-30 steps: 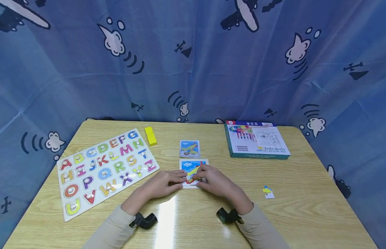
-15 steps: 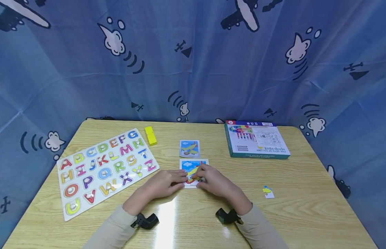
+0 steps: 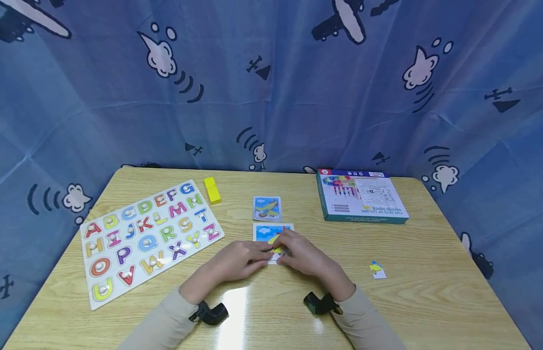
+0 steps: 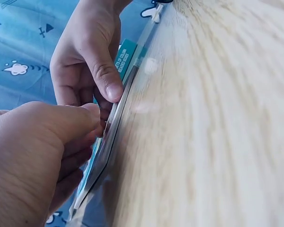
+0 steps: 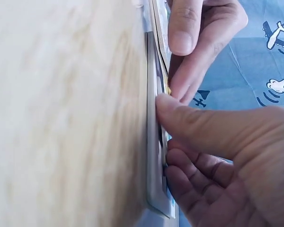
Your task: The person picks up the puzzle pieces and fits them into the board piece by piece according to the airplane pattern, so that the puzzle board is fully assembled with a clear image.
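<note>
A small jigsaw puzzle [image 3: 263, 232] of a yellow plane on blue sky lies in its tray mid-table, partly covered by both hands. My left hand [image 3: 243, 258] rests its extended fingertips on the picture from the left. My right hand [image 3: 303, 253] has bent fingers and thumb at the puzzle's lower right, pinching a puzzle piece there; the fingers largely hide that piece. In the right wrist view, my right thumb [image 5: 180, 116] lies at the tray edge [image 5: 154, 189]. A matching picture card [image 3: 267, 209] lies just beyond the puzzle.
One loose puzzle piece [image 3: 377, 270] lies on the right of the wooden table [image 3: 429, 301]. A flat box [image 3: 361, 197] stands at the back right. An alphabet peg board [image 3: 151, 238] covers the left side, with yellow blocks [image 3: 212, 190] beside it.
My left hand has slid a little to the right over the puzzle, closer to my right fingers. My right hand stays almost in place.
</note>
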Available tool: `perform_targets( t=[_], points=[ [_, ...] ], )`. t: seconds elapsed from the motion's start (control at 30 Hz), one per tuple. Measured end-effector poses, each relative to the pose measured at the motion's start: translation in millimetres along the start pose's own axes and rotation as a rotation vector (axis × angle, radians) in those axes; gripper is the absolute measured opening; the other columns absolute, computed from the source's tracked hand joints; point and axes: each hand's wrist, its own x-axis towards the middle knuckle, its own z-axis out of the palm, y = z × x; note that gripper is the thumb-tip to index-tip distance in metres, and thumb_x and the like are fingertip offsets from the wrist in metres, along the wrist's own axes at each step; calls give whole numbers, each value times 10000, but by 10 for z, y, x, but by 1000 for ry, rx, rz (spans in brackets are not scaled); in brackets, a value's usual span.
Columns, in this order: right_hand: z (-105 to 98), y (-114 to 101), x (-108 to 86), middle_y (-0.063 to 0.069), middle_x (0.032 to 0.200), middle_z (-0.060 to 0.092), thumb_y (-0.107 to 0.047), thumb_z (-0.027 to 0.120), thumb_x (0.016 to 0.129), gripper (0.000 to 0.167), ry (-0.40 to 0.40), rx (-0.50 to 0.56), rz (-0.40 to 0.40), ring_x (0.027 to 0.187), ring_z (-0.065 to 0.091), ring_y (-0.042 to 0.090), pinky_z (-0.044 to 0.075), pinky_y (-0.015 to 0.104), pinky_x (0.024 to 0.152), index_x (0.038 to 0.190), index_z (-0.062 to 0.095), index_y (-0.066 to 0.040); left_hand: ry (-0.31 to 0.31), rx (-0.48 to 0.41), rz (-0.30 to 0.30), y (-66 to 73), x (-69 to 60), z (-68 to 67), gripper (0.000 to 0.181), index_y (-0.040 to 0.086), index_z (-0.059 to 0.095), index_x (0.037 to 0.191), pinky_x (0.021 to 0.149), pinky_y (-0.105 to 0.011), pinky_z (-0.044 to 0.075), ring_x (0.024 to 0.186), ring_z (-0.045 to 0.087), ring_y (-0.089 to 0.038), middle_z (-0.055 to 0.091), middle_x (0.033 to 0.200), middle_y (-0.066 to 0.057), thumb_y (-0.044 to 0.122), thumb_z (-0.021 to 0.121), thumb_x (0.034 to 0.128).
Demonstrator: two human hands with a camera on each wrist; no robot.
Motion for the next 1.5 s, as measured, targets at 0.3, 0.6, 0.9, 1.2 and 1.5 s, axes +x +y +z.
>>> perform_targets(
  t=[0.3,0.6,0.9,1.2,1.5],
  points=[
    [-97,48,-34,44,1096,591,-145,749,817,384,5,74,16,991,561,184,501,372,889,1151,582,-55,-50,27,-15,0,2,13,288,158,687,1183,975,-310,497,1169,595,-129,633,1262,-17,280,588,942],
    [-394,215,-254,88,1121,611,-119,710,849,354,85,152,98,1054,596,237,516,419,931,1171,584,-46,-100,-72,-96,-4,3,12,306,181,662,1219,1008,-295,470,1206,562,-108,601,1302,2,298,578,950],
    [-657,546,-737,113,1197,622,-147,685,872,373,141,94,165,1089,588,282,494,481,933,1214,593,-28,-128,-143,-158,-13,0,13,317,188,637,1248,1039,-309,444,1236,534,-103,581,1323,8,295,564,959],
    [-856,867,-1258,131,1244,607,-209,700,862,450,125,50,273,1124,576,327,501,456,917,1257,574,-33,-135,-148,-158,-17,4,12,326,175,625,1266,1045,-307,438,1245,526,-99,581,1326,5,281,550,967],
    [-954,1074,-1501,118,1241,602,-318,736,815,526,49,32,308,1149,553,300,501,343,915,1243,589,-48,-151,-161,-167,2,3,-14,337,168,611,1284,1071,-328,413,1277,502,-124,570,1345,5,279,536,975]
  ],
)
